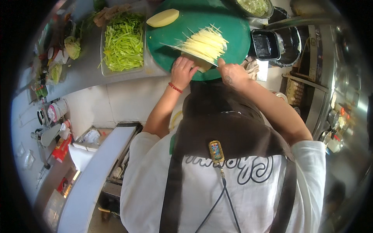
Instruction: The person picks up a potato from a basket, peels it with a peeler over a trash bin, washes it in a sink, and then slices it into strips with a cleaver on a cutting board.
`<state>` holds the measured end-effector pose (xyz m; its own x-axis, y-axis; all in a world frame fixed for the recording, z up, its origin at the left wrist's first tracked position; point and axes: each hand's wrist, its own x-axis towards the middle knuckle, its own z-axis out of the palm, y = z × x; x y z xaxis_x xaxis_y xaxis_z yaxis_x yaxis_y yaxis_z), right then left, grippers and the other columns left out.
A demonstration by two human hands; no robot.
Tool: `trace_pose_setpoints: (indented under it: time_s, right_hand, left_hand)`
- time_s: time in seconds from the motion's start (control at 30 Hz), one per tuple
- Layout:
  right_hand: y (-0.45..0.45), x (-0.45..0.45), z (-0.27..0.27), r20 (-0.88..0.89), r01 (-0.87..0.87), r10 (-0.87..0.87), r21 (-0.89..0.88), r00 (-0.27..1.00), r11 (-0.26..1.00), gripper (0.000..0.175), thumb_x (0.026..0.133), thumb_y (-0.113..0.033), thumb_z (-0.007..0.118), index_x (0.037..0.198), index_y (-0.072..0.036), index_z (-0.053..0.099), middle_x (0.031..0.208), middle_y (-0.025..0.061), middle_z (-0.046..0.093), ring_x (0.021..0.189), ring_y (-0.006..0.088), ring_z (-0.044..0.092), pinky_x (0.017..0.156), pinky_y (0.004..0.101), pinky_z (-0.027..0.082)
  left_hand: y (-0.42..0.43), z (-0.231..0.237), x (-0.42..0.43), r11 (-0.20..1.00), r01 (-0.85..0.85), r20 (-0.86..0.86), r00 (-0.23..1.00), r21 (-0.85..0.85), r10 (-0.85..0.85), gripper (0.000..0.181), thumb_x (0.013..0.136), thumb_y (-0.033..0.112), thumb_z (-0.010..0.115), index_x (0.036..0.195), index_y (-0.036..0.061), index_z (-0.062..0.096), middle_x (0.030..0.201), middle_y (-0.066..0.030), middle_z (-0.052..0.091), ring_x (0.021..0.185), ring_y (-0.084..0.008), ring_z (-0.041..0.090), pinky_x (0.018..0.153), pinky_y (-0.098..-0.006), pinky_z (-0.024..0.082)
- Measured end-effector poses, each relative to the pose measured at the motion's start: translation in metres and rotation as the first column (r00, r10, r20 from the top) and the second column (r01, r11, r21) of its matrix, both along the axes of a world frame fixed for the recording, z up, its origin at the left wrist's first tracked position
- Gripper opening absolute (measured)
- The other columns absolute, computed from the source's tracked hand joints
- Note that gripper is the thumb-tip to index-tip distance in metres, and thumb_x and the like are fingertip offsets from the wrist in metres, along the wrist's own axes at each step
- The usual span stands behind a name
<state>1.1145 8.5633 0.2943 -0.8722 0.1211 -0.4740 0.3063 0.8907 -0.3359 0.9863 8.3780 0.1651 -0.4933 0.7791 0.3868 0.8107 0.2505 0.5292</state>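
Note:
My right hand (234, 74) grips a cleaver, its handle hidden in the fist. The thin blade (172, 46) slants up and left across a round green cutting board (239, 32). A heap of pale-yellow potato shreds (204, 42) lies on or against the far side of the blade; I cannot tell which. On the near side, my left hand (183, 68) presses its fingers and thumb on a cut potato piece (204, 66), partly hidden by the blade and hand. A peeled potato piece (163, 18) rests at the board's upper left.
Left of the board, a clear tray (102, 59) holds sliced green vegetables (123, 43). To the right are a black plastic container (265, 45) and a crumpled cloth (251, 68). A bowl of chopped pale-green vegetable (256, 7) stands at upper right. Leafy vegetables (72, 46) lie farther left.

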Motion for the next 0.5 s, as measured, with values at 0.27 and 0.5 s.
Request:
trace_pose_setpoints:
  time_s: [0.27,0.5]
  right_hand:
    - [0.001,0.003,-0.012,0.002,-0.032,0.032,0.022,0.999,0.999,0.016,0.085,-0.002,0.047,0.099,0.003,0.043,0.079,0.0279,0.066,0.075,0.0429,0.068,0.068,0.0497,0.055]
    - [0.000,-0.003,-0.003,-0.015,-0.017,0.018,0.041,1.000,0.999,0.015,0.085,-0.003,0.047,0.099,0.003,0.044,0.079,0.0272,0.066,0.076,0.0420,0.068,0.067,0.0484,0.056]
  left_hand:
    - [0.005,-0.004,0.013,0.995,-0.048,-0.017,0.999,0.088,0.050,0.025,0.079,0.022,0.073,0.093,0.0053,0.062,0.099,-0.0117,0.060,0.099,-0.0346,0.056,0.085,-0.0430,0.048]
    - [0.004,-0.007,0.013,0.995,-0.092,0.036,0.995,0.033,0.091,0.025,0.079,0.021,0.073,0.094,0.0056,0.060,0.100,-0.0132,0.059,0.101,-0.0349,0.055,0.086,-0.0431,0.048]
